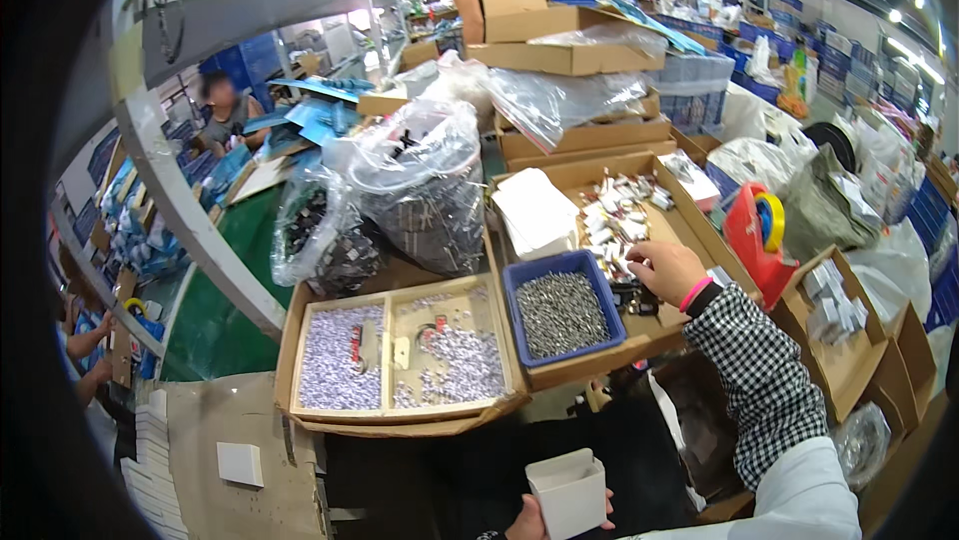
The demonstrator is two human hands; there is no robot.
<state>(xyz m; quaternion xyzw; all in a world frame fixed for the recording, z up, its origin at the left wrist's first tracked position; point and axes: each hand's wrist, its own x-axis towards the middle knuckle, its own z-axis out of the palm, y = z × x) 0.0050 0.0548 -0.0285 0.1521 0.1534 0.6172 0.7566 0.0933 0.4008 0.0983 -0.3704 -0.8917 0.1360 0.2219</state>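
Observation:
Low in the view, near my body, my left hand (527,522) grips a small white open-topped box (569,488), thumb on one side and fingertips showing on the other. My right hand (667,270) reaches forward over a shallow cardboard tray (699,225). Its fingers are bent down at a loose pile of small white and metallic parts (614,210); what they pinch, if anything, is too small to make out. Just left of that hand, a blue plastic bin (561,308) full of small grey metal pieces sits in the same tray, with a stack of white sheets (536,210) behind it.
A two-part wooden tray (388,355) of small pale pieces stands at centre left. Bagged black parts (425,200) are behind it. One white box (240,464) lies on cardboard at lower left, beside a row of white boxes (155,460). A red tape dispenser (754,240) stands right.

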